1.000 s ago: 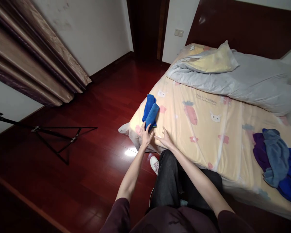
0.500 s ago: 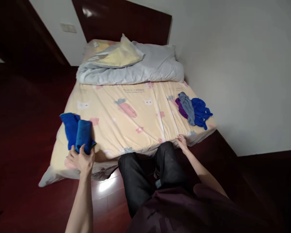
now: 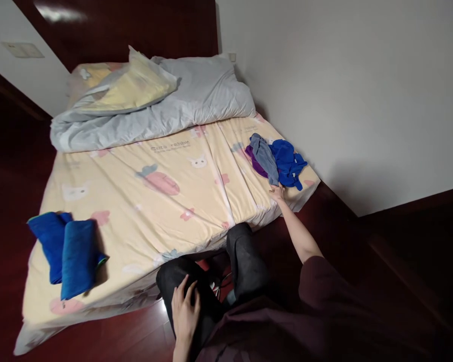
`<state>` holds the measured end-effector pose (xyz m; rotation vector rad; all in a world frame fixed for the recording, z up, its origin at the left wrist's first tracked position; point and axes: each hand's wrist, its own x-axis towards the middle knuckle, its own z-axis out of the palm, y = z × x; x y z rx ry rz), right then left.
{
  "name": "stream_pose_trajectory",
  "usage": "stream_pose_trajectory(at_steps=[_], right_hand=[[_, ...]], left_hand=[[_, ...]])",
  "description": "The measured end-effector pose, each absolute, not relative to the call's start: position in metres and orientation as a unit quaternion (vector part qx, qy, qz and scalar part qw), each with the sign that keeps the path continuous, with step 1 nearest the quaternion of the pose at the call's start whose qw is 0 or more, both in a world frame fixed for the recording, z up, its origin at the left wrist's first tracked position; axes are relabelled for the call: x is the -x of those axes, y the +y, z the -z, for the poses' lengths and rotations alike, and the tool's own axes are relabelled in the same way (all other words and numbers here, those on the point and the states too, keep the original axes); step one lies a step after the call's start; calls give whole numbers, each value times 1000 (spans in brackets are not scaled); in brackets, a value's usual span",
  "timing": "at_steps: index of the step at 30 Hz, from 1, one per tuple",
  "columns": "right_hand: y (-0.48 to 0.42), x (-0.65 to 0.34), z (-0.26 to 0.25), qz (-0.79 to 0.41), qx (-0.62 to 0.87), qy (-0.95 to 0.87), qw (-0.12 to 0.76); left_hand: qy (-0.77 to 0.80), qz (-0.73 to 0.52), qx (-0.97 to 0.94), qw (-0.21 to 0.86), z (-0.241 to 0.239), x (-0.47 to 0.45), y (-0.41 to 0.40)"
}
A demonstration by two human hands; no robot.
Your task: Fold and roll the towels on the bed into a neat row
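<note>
My right hand [image 3: 277, 191] was stretched out to the near edge of a loose heap of cloths [image 3: 278, 159] at the far right corner of the bed [image 3: 196, 201], close to the wall. The fingertips met the heap's edge, but they showed too small for me to tell whether they were pinching fabric or only touching it. The heap held a grey cloth [image 3: 263, 153] draped over a purple one [image 3: 255, 161], with a blue one [image 3: 288, 159] bunched beside them. I judged all three light, limp and tangled, so lifting one would likely drag its neighbours. The grey cloth's near hanging end looked the best place to take hold. My left hand [image 3: 184, 309] lay flat on my thigh, fingers spread, holding nothing. Two folded blue towels [image 3: 70, 250] sat well apart at the bed's left corner.
</note>
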<state>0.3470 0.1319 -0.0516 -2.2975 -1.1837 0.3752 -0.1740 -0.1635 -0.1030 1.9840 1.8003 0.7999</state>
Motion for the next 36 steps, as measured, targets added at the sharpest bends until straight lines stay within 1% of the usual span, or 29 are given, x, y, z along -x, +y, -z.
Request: stream_pose_trajectory(at_steps=[3,8,11,13,15,17,19,23,26,29,31,33,36], right_hand=[[143,-341,60,-143,853,-423,270],[141,-324,59,-142,828,-444,312],[125,-303,55,-149,788,-493,338],[107,-280,54,-165,724,-562,365],[82,-251,54,-194,639,-632,394],[52,-219,53,-233,582,-656,420],[19,-187,49,-288,539,-657,441],[-56,-133,31,-392,474,-643,457],[-114,-104,20,-487,433,-614,446],[-162,-88,19,-581,409,-568,416],[-185,-86,22,-634,391,-545,386],[-198,-89,23,-664,375,-542,353],[-200,-98,18,-667,351,-578,313]], left_hand=[[651,-289,-682,167,106,169,-176],[669,-263,-677,157,104,172,-166],[667,-263,-677,168,102,171,-162],[669,-279,-662,190,97,168,-160],[679,-307,-625,232,89,162,-157],[690,-334,-569,297,80,149,-152],[679,-357,-515,382,72,130,-144],[599,-410,-411,551,58,87,-125],[545,-455,-327,625,47,66,-114],[522,-478,-296,642,33,62,-114],[534,-454,-296,650,26,66,-120],[544,-418,-292,666,22,73,-130],[531,-402,-271,695,21,84,-150]])
